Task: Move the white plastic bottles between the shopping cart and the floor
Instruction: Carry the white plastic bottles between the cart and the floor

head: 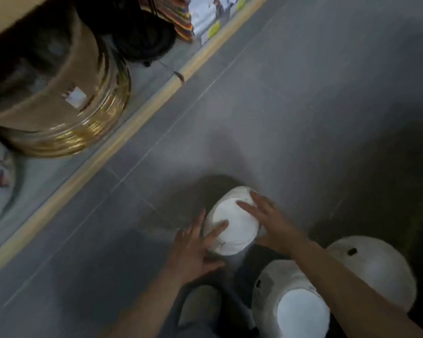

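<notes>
Head view, blurred, tilted. Far left: shelf edge point(88, 164), yellow strip running diag. up to the right; on the shelf a brown/gold tub point(59, 98) w/ white label, dark items behind it, coloured packs point(181, 18) and white boxes point(213, 18) further along at top. Centre: grey tiled floor point(303, 93), shadowed at right. Lower centre: left hand point(195, 250), fingers spread wide, palm against left side of bottle 1 point(230, 228), one finger lying on its white top; not closed round it. Bottle 1 white, round, standing on floor, shadow behind it. Right hand point(271, 225) on the bottle's right side, fingers splayed flat over the top edge, thumb low on the side; also wide, pressing rather than gripping. Below hands: grey shoe point(200, 306), dark trouser edge. Lower right: bottle 2 point(288, 306), white top, partly under right forearm; just beside it, bottle 3 point(376, 269), small dark mark on its shoulder. Both near bottle 1, not touching it. Cart not seen.
</notes>
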Motion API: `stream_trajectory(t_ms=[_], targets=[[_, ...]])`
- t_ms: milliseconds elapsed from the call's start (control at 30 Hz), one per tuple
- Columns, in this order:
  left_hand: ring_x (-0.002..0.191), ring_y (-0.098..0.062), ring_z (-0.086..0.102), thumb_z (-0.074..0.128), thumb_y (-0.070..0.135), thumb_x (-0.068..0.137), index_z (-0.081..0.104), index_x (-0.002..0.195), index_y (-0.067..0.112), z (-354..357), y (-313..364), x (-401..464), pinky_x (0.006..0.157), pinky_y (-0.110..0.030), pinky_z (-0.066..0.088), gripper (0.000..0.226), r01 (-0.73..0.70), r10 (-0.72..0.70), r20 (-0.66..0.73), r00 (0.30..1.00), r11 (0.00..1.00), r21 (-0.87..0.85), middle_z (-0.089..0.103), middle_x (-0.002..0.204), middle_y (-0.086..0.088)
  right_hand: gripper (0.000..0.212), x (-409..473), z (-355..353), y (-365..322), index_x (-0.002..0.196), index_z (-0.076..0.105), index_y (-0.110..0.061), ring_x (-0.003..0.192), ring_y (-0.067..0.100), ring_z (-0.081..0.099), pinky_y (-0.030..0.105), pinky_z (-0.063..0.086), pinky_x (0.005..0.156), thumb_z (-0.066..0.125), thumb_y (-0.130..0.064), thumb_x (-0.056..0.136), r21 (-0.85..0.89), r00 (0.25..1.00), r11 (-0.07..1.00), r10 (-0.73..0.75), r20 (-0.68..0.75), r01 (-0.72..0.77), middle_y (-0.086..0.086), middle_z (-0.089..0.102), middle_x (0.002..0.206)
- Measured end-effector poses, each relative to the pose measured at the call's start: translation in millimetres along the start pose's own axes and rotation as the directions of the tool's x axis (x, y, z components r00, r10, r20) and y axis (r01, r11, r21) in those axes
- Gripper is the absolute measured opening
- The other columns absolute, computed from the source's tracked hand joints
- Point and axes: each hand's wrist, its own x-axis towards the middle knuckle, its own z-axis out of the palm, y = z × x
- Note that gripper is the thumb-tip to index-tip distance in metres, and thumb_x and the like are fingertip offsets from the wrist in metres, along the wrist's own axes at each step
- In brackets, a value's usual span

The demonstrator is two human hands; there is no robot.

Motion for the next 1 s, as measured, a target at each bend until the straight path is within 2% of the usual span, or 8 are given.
stream_trajectory(t_ms=[167, 267, 400, 567, 633, 733, 900, 1000], targets=[[0.132, -0.044, 0.036, 0.057, 0.072, 0.070, 0.004, 0.144, 0.054, 13, -20, 1, 0.095, -0.060, 0.043, 0.093, 0.008, -0.003, -0.123, 0.992, 0.999, 0.036, 0.016, 0.155, -0.020, 0.110, -17, 37, -9, 0.141, 0.002, -0.052, 0.141, 0.033, 0.017, 0.053, 0.034, 0.106, 0.081, -0.040, 0.065, 0.070, 0.991, 0.997, -0.016, -0.133, 0.025, 0.005, 0.007, 0.158], [0.133, -0.043, 0.033, 0.057, 0.072, 0.065, 0.002, 0.146, 0.051, 12, -25, 0, 0.098, -0.057, 0.042, 0.100, 0.025, -0.029, -0.150, 0.988, 0.999, -0.023, 0.010, 0.155, -0.018, 0.105, -29, 37, -14, 0.142, 0.010, -0.052, 0.138, 0.028, 0.024, 0.050, 0.043, 0.102, 0.080, -0.046, 0.064, 0.044, 0.986, 0.997, -0.060, -0.154, 0.067, 0.003, 0.017, 0.154], [0.135, -0.042, 0.030, 0.054, 0.072, 0.065, 0.007, 0.146, 0.051, 23, -38, 14, 0.104, -0.050, 0.036, 0.095, -0.059, 0.021, -0.221, 0.975, 0.984, -0.167, 0.005, 0.155, -0.016, 0.105, 6, 42, 1, 0.146, 0.014, -0.045, 0.138, 0.035, 0.024, 0.055, 0.033, 0.108, 0.077, -0.056, 0.062, 0.005, 0.965, 0.977, -0.210, -0.158, 0.213, 0.012, 0.016, 0.152], [0.139, -0.033, 0.020, 0.067, 0.060, 0.068, 0.004, 0.139, 0.063, 25, -55, 20, 0.109, -0.041, 0.032, 0.095, -0.129, 0.074, -0.224, 0.972, 0.962, -0.242, 0.001, 0.150, 0.000, 0.089, 28, 49, -5, 0.144, 0.022, -0.038, 0.134, 0.014, 0.021, 0.027, 0.024, 0.112, 0.069, -0.055, 0.071, 0.159, 0.918, 0.925, -0.298, -0.261, 0.345, 0.003, 0.021, 0.144], [0.138, -0.021, 0.015, 0.074, 0.055, 0.068, 0.004, 0.138, 0.063, 10, -55, 12, 0.111, -0.033, 0.026, 0.100, -0.151, 0.101, -0.209, 0.973, 0.959, -0.240, 0.000, 0.149, 0.004, 0.094, 21, 44, -11, 0.144, 0.021, -0.041, 0.135, 0.015, 0.023, 0.028, 0.029, 0.112, 0.075, -0.049, 0.068, 0.221, 0.928, 0.915, -0.285, -0.242, 0.338, 0.002, 0.022, 0.145], [0.133, -0.008, 0.012, 0.074, 0.057, 0.066, 0.009, 0.139, 0.061, -32, -43, -12, 0.110, -0.024, 0.022, 0.097, -0.158, 0.105, -0.204, 0.973, 0.950, -0.268, 0.002, 0.147, 0.007, 0.104, 1, 13, -35, 0.142, 0.016, -0.048, 0.135, 0.014, 0.024, 0.027, 0.035, 0.110, 0.081, -0.044, 0.060, 0.268, 0.951, 0.917, -0.253, -0.176, 0.294, -0.001, 0.022, 0.145], [0.134, -0.023, 0.027, 0.058, 0.074, 0.064, 0.014, 0.139, 0.055, -159, 11, -86, 0.104, -0.040, 0.041, 0.089, -0.081, 0.033, -0.158, 0.987, 0.949, -0.305, 0.010, 0.146, 0.002, 0.108, -69, -111, -113, 0.134, 0.016, -0.056, 0.126, 0.007, 0.026, 0.018, 0.032, 0.103, 0.087, -0.043, 0.053, 0.313, 0.975, 0.923, -0.205, -0.090, 0.223, -0.009, 0.020, 0.139], [0.135, -0.022, 0.027, 0.056, 0.075, 0.063, 0.008, 0.137, 0.059, -237, 45, -138, 0.103, -0.044, 0.043, 0.089, -0.044, 0.004, -0.136, 0.991, 0.955, -0.293, 0.011, 0.148, 0.001, 0.105, -119, -188, -164, 0.131, 0.021, -0.058, 0.124, 0.006, 0.029, 0.005, 0.027, 0.098, 0.088, -0.038, 0.053, 0.369, 0.983, 0.912, -0.182, -0.021, 0.177, -0.012, 0.020, 0.139]])
